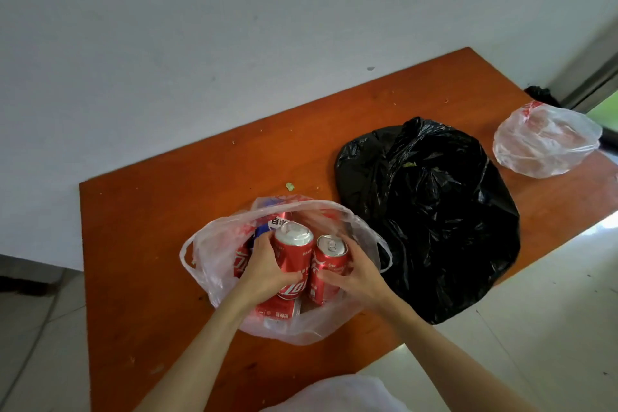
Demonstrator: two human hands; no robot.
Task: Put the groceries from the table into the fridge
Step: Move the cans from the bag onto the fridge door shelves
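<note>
two hands on two red cans inside the clear bag

head view: an orange-brown wooden bench (140,244) stands against a white wall (200,27). near its front edge sits a thin, clear plastic carrier bag (214,264) with its mouth spread wide. both hands reach into it. the left hand (267,264) has its grip clamped round a tall red aluminium cola can (292,254), fingers curled over the far side and thumb pressed across the label. the right hand (359,273) has its grip clamped round a second, smaller-looking red cola can (329,264), thumb on the near face and fingers wrapped behind. the two cans stand just beside each other, both tilted slightly, tops towards the wall. behind the left hand another red can (240,261) shows partly through the plastic, and a blue can or packet (259,231) lies at the back of the bag; which it is cannot be told. all of these groceries are inside the bag, on the bench.

just to the right of the clear bag, touching it, lies a crumpled black plastic bag (431,211). well apart, at the far right corner, sits a small translucent white plastic bag (545,140) with reddish contents, too blurred to name. small green crumbs (289,186) dot the bench. pale floor tiles (551,294) show to the right.
</note>
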